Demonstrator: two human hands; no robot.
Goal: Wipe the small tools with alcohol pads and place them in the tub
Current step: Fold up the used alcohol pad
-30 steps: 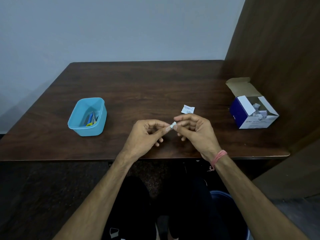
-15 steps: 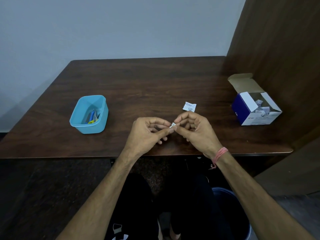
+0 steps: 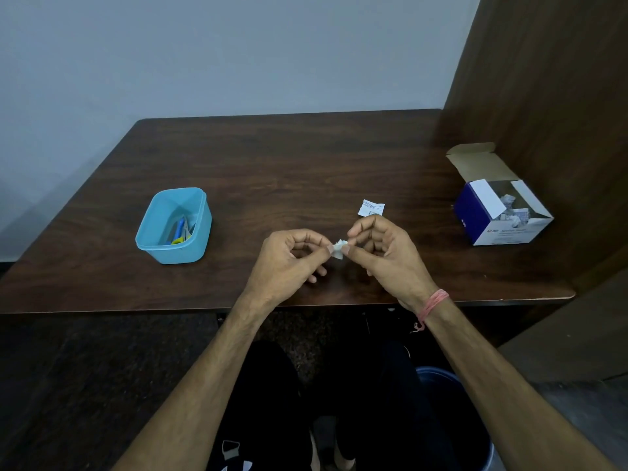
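Small crumpled white alcohol pad [image 3: 338,248], held above the dark wooden surface [image 3: 272,164] between left hand [image 3: 289,263] and right hand [image 3: 384,256], each grip pinched on one edge; apparently light, limp and tearable, best taken by its edges.

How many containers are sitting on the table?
2: a light blue tub on the left holding small tools, and an open blue-and-white box of pads on the right. No others show on the table.
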